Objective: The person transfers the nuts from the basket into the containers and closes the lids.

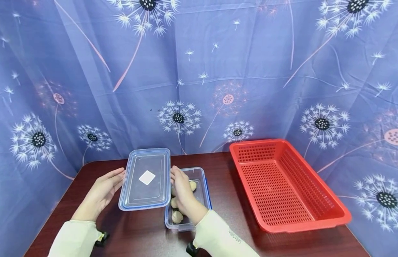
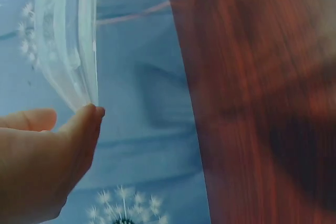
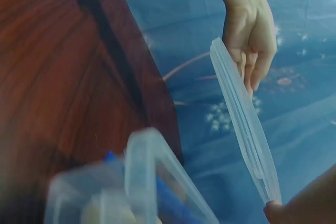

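Observation:
A clear plastic container lid (image 1: 138, 194) with a blue seal and a white square label is raised above the table, tilted. My left hand (image 1: 104, 192) holds its left edge at the fingertips; the left wrist view shows a fingertip against the lid's edge (image 2: 86, 77). On the opposite edge, my right hand (image 1: 184, 192) grips the lid, its thumb at the lid's end (image 3: 252, 135) in the right wrist view. Under the right hand stands the matching clear container (image 1: 205, 194), uncovered, with blue along its side. Several pale round pieces (image 1: 177, 217) lie inside, partly hidden by the hand.
A large red perforated plastic basket (image 1: 260, 214) stands at the right of the dark wooden table (image 1: 138, 232). Behind and along the sides hangs a blue curtain (image 1: 202, 46) with dandelion prints, close to the table's edges.

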Action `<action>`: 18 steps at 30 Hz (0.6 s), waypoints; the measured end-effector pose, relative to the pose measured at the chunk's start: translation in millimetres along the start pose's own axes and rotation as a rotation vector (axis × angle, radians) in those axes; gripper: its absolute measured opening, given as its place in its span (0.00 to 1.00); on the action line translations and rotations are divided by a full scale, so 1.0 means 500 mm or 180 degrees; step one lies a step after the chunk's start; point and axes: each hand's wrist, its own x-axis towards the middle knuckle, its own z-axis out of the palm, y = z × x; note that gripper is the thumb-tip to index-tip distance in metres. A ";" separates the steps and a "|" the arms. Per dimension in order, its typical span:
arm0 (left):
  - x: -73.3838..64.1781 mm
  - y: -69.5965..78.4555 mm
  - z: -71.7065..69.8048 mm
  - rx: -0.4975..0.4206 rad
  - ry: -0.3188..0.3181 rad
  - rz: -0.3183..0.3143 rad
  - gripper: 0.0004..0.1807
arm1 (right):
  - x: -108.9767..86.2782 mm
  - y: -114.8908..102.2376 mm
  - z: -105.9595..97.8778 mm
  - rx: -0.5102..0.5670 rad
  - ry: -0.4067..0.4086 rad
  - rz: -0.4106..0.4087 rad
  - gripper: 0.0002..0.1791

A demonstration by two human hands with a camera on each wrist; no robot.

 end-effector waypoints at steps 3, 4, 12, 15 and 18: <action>0.005 0.000 0.023 -0.0065 0.0018 -0.0065 0.31 | 0.003 -0.018 -0.021 -0.0014 -0.0021 0.0030 0.29; 0.006 0.000 0.030 -0.0092 0.0020 -0.0073 0.30 | 0.005 -0.024 -0.028 -0.0010 -0.0018 0.0032 0.29; 0.016 0.001 0.085 -0.0327 0.0003 0.0000 0.27 | 0.026 -0.059 -0.079 -0.0022 -0.0071 0.0073 0.28; 0.018 -0.001 0.103 -0.0383 0.0033 0.0009 0.27 | 0.033 -0.070 -0.095 -0.0024 -0.0054 0.0059 0.27; 0.021 -0.001 0.119 -0.0460 0.0057 0.0013 0.26 | 0.039 -0.080 -0.110 -0.0010 -0.0034 0.0038 0.28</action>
